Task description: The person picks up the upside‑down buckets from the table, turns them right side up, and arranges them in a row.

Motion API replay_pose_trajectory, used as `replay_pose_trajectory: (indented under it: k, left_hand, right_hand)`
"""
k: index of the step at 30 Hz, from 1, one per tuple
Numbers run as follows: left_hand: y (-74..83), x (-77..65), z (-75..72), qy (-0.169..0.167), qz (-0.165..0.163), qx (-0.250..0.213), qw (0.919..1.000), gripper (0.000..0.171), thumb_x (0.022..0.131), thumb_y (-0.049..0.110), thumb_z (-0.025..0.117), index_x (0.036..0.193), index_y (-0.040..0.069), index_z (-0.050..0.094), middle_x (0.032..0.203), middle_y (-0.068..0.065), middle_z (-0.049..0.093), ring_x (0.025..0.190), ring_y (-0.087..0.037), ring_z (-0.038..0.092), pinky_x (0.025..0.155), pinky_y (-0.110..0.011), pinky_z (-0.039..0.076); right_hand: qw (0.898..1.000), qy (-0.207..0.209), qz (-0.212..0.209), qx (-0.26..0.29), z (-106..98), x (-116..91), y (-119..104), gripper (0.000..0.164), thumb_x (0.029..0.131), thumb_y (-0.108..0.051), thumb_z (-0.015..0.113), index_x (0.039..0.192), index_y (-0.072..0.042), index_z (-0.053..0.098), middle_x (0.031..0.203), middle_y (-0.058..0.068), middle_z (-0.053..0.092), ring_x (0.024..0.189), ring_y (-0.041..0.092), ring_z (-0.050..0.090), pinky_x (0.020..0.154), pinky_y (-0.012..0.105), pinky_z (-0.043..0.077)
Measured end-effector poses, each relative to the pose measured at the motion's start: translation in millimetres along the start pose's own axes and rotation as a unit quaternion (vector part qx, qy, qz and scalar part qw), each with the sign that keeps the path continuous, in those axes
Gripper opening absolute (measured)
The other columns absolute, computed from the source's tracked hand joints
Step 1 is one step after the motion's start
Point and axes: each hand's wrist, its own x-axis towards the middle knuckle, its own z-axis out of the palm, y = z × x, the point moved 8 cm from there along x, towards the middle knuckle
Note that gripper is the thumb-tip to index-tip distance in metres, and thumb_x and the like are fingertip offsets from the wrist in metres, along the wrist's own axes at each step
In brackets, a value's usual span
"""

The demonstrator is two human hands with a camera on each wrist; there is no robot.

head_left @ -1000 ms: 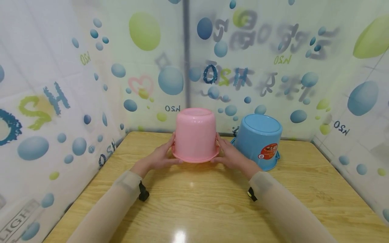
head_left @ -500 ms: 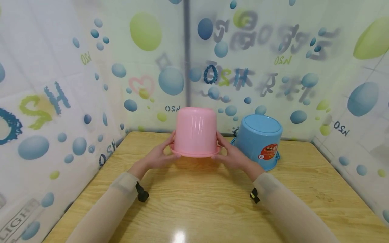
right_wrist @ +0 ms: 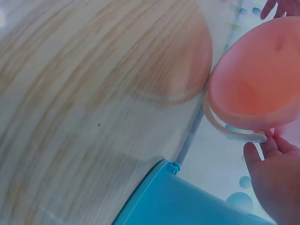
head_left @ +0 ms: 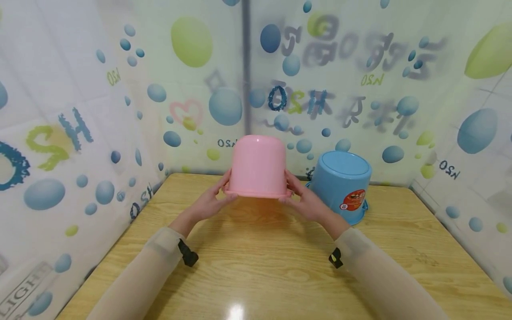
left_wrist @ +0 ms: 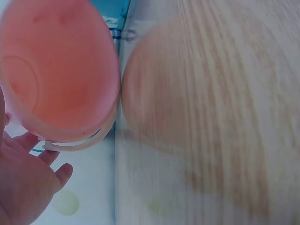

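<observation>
An upside-down pink bucket (head_left: 259,166) is held off the table between my two hands, its mouth tipped slightly toward me. My left hand (head_left: 208,202) grips its rim from the left, thumb at the front edge and fingers along the side. On the opposite side my right hand (head_left: 310,203) grips the rim in the same way. Both wrist views look into the bucket's hollow inside, and a pale handle (right_wrist: 227,133) hangs along its rim. The fingertips behind the bucket are partly hidden.
Upside down on the wooden table (head_left: 256,266), a blue bucket (head_left: 340,182) with a red label stands close to my right hand and forearm. Patterned curtains (head_left: 192,89) enclose the table at the back and sides.
The pink bucket has risen and tilted back, so its flat base no longer shows from above. Both hands have moved up with it, while the blue bucket has stayed put.
</observation>
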Motion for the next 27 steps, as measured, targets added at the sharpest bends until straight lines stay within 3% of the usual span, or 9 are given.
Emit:
replay_pose_trajectory:
  k: [10, 16, 20, 27]
  left_hand:
    - [13.1, -1.4, -7.9, 0.022, 0.011, -0.004, 0.9997, 0.086, 0.108, 0.048, 0.07, 0.176, 0.044, 0.017, 0.178, -0.008, 0.039, 0.164, -0.043, 0.033, 0.129, -0.073, 0.029]
    - [18.8, -4.4, -12.3, 0.034, 0.002, -0.023, 0.9991, 0.082, 0.108, 0.043, 0.071, 0.175, 0.047, 0.022, 0.18, -0.005, 0.036, 0.167, -0.043, 0.029, 0.128, -0.078, 0.025]
    - [21.6, -3.0, -13.2, 0.033, 0.017, -0.033, 0.9988, 0.085, 0.109, 0.043, 0.07, 0.177, 0.04, 0.02, 0.18, -0.009, 0.034, 0.167, -0.042, 0.027, 0.128, -0.079, 0.023]
    - [27.3, -2.3, -18.3, 0.042, 0.04, -0.045, 0.9973, 0.087, 0.109, 0.034, 0.071, 0.177, 0.037, 0.017, 0.173, -0.013, 0.046, 0.162, -0.04, 0.041, 0.13, -0.073, 0.029]
  right_hand:
    - [1.0, 0.018, 0.005, 0.025, -6, -2, -2, 0.083, 0.112, -0.038, 0.066, 0.178, -0.032, 0.016, 0.179, 0.017, 0.035, 0.161, 0.047, 0.041, 0.128, 0.071, 0.035]
    - [0.999, 0.026, -0.006, 0.046, -11, -5, -6, 0.073, 0.116, -0.037, 0.056, 0.178, -0.029, 0.019, 0.18, 0.016, 0.033, 0.16, 0.046, 0.042, 0.125, 0.069, 0.041]
    - [0.998, 0.03, -0.006, 0.063, -16, -6, -7, 0.071, 0.116, -0.037, 0.056, 0.178, -0.031, 0.021, 0.182, 0.011, 0.028, 0.161, 0.044, 0.042, 0.126, 0.069, 0.039]
    - [0.997, 0.033, -0.011, 0.074, -20, -6, -13, 0.074, 0.115, -0.035, 0.06, 0.177, -0.033, 0.021, 0.18, 0.011, 0.033, 0.158, 0.043, 0.046, 0.123, 0.068, 0.045]
